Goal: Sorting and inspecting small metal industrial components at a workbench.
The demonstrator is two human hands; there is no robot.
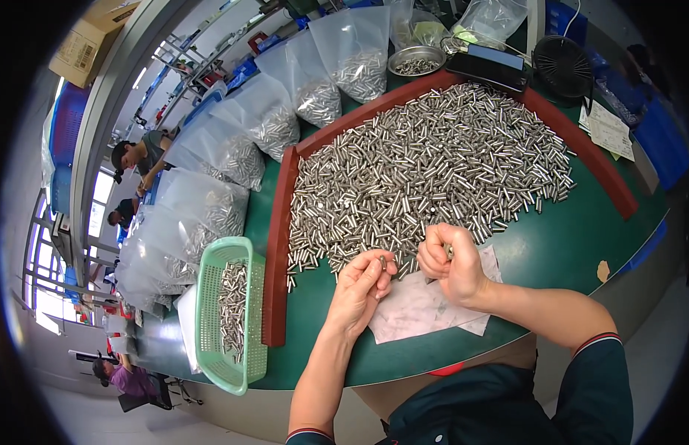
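Note:
A wide heap of short, shiny metal pins (433,163) covers the green table ahead of me. At its near edge my left hand (355,289) is closed, with a small metal pin (383,261) pinched between thumb and fingertips. My right hand (456,263) is curled into a loose fist to the right of it; a small grey metal end shows between its fingers, seemingly another pin, mostly hidden. Both hands hover over a smudged pale cloth (419,308) lying on the table.
Red-brown rails (280,259) border the heap. Left of them, a light green basket (255,326) holds more pins. Clear bags of pins (318,104) line the far left side. A metal bowl (416,52), a phone (487,70) and a black fan (563,67) stand behind. Other people sit far left.

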